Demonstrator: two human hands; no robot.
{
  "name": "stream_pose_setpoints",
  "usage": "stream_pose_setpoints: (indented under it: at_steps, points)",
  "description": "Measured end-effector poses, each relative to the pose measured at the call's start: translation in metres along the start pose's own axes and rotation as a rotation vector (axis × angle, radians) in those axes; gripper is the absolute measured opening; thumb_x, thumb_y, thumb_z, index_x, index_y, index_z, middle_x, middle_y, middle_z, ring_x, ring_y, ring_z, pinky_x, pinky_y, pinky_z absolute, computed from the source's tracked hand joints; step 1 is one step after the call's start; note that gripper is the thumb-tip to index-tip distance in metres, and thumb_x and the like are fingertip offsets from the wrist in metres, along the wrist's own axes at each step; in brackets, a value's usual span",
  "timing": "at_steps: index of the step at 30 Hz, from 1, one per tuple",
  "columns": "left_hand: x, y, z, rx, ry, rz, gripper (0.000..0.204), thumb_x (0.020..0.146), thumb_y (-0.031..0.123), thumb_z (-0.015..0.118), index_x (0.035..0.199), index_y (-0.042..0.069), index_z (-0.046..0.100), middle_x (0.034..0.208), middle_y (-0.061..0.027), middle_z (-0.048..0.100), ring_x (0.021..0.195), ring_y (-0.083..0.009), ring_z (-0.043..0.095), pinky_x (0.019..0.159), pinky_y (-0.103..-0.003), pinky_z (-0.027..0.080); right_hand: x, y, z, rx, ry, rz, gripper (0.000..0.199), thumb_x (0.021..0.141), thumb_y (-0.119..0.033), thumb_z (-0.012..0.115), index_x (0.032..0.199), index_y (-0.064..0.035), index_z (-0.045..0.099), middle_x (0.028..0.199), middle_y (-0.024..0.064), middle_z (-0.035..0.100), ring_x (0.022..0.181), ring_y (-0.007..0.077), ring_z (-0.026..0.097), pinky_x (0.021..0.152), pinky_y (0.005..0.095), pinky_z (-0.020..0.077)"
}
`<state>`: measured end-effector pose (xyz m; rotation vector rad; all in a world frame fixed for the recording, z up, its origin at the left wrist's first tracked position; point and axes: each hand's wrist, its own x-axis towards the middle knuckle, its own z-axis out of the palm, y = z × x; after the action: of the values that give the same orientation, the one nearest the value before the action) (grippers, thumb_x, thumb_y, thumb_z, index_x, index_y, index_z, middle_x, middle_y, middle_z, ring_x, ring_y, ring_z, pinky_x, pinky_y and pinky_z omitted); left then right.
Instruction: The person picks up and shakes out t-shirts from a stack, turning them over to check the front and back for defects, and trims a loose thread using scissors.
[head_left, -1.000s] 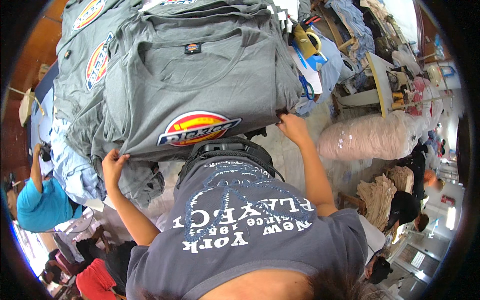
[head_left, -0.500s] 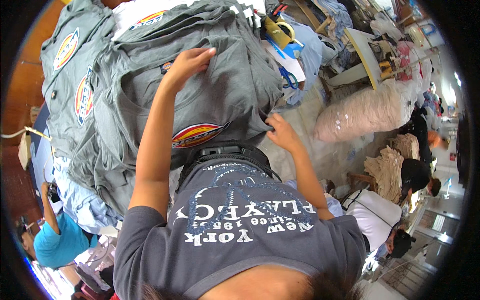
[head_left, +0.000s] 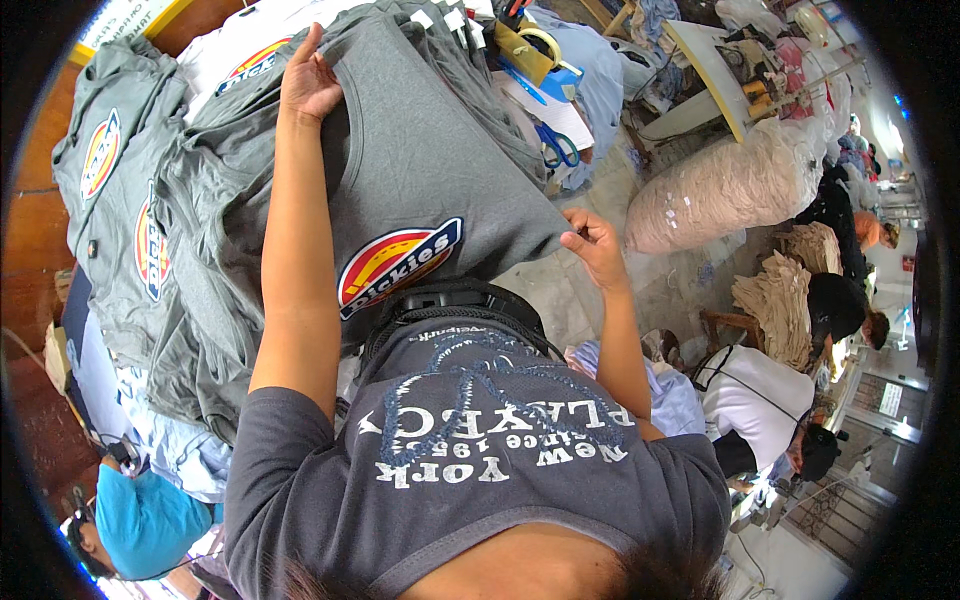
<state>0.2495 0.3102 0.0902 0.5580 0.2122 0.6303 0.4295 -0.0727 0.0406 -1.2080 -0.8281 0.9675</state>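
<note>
A grey T-shirt (head_left: pixel 430 170) with an oval red, yellow and blue badge is drawn smooth across the front of a pile, its near edge close to my waist. On its lower right corner my right hand (head_left: pixel 597 248) is closed, pinching the cloth between thumb and fingers. My left hand (head_left: pixel 309 85) is at the shirt's far left, beside a curved seam. Its upper digits stretch upward, so it looks open, though part of it lies against the fabric and contact is hard to make out.
More grey shirts (head_left: pixel 100 200) with badges are heaped at left. Blue-handled scissors (head_left: pixel 557 146), a tape roll (head_left: pixel 541 48) and a pen lie beyond the pile at right. A plastic-wrapped bundle (head_left: pixel 720 190) sits on the floor at right. Co-workers are at lower left, one in a blue shirt (head_left: pixel 150 510), and right.
My left hand has moved up and left. My right hand has shifted right with the shirt's corner, and the front now lies flatter with its badge turned toward me. The neck label has gone from sight.
</note>
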Motion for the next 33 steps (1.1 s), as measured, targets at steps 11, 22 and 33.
stream_pose_setpoints:
  at_steps: [11,22,33]
  points:
    - [0.002,-0.011,-0.013,-0.069,-0.005,0.008,0.037,0.082,0.033,0.053,0.097,0.0,0.056,0.102,-0.0137,0.057,0.102,-0.0245,0.052,0.092,-0.038,0.038,0.016,0.031,-0.005,0.27,0.152,0.218,0.019,0.072,-0.009,0.067,0.077,-0.0078,0.049,0.071,-0.0045,0.044,0.065,0.0038,0.04,0.053,0.0167,0.0305]
    - [-0.066,-0.013,-0.014,-0.212,-0.224,0.275,0.06,0.076,0.057,0.046,0.097,0.002,0.058,0.089,-0.0121,0.062,0.08,-0.0274,0.06,0.076,-0.039,0.046,0.011,0.045,0.031,-0.917,0.26,-0.257,0.025,0.059,-0.001,0.065,0.075,-0.0086,0.047,0.067,0.0012,0.05,0.055,0.0154,0.047,0.049,0.0273,0.0367]
    - [-0.064,-0.031,-0.064,-0.343,-0.419,0.423,0.075,0.07,0.063,0.048,0.096,-0.007,0.054,0.095,-0.0167,0.059,0.085,-0.0274,0.056,0.079,-0.038,0.044,0.005,0.058,0.049,-1.064,0.224,-0.353,0.026,0.054,0.002,0.058,0.073,-0.009,0.045,0.06,0.0051,0.048,0.052,0.0244,0.049,0.049,0.0352,0.0375]
